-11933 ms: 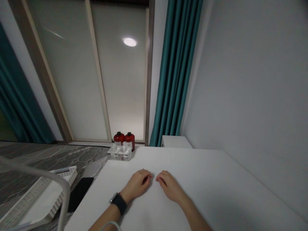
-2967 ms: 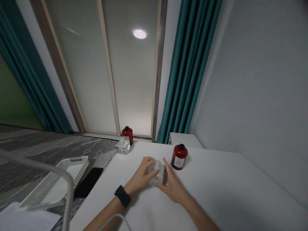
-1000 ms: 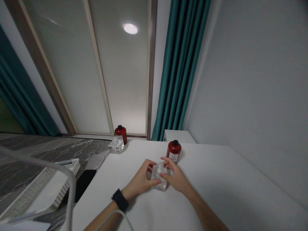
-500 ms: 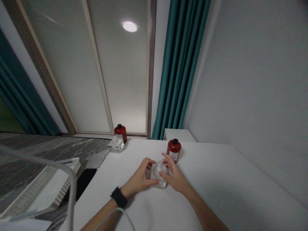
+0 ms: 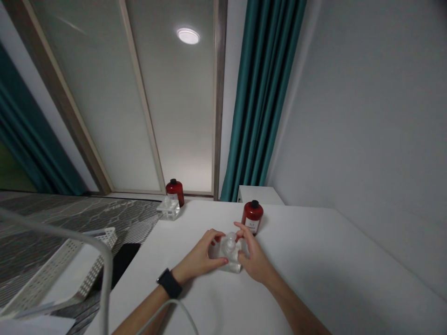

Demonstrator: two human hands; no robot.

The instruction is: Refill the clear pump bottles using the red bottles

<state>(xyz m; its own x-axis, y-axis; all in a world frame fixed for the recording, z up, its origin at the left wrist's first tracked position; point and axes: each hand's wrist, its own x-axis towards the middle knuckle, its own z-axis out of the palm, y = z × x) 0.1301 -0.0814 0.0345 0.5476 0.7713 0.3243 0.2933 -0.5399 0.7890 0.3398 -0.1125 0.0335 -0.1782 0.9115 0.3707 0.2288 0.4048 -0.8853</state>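
A clear, square glass bottle (image 5: 228, 265) with a rounded, knob-like clear top (image 5: 231, 243) stands on the white table. My left hand (image 5: 200, 256) is curved around its left side, thumb at the front edge and fingers at the back. On the right side is my right hand (image 5: 253, 256), its thumb and fingers apart beside the top; whether a fingertip touches it, I cannot tell. Just behind my right hand stands a red bottle (image 5: 252, 215) with a black cap and a white label.
At the table's far left corner, a second clear glass piece (image 5: 168, 210) stands before another red bottle (image 5: 175, 190). A white perforated basket (image 5: 45, 274) is at the left. A pale cable (image 5: 106, 279) curves across the near left. A white cabinet (image 5: 260, 194) stands behind the table.
My right thumb has drawn back from the front of the clear top toward the right. My left hand has shifted slightly left, still around the glass bottle.
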